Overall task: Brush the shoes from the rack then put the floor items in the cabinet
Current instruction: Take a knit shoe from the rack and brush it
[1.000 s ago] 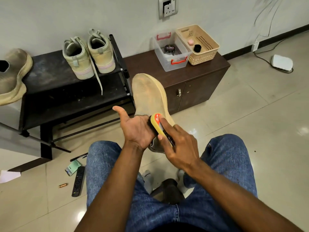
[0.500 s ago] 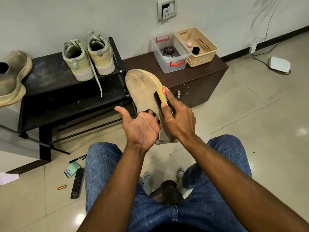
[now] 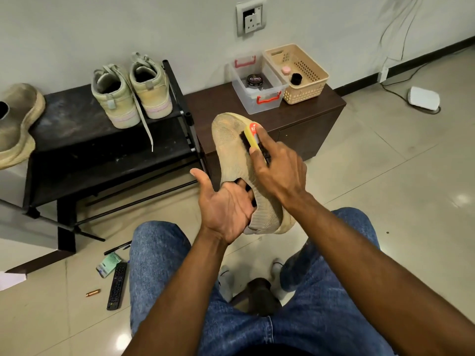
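Observation:
My left hand (image 3: 226,206) holds a tan knit slip-on shoe (image 3: 234,155) in the air, fingers tucked inside its opening, thumb sticking out. My right hand (image 3: 279,165) grips a yellow shoe brush (image 3: 249,133) with black bristles and presses it on the shoe's upper near the toe. On the black shoe rack (image 3: 77,140) stands a pale green pair of sneakers (image 3: 131,91), and the matching tan shoe (image 3: 18,122) lies at the left edge. On the floor lie a remote control (image 3: 117,286), a green packet (image 3: 108,264), a pen (image 3: 117,248) and a battery (image 3: 93,293).
A low brown cabinet (image 3: 303,124) with shut doors stands right of the rack. On it sit a clear box (image 3: 257,86) with a polish tin and a beige basket (image 3: 298,73). A white device (image 3: 422,98) with a cable lies on the floor at right. My knees fill the foreground.
My right hand has slid the brush up the shoe from the heel end toward the toe. My left hand has turned the shoe so its knit upper faces me.

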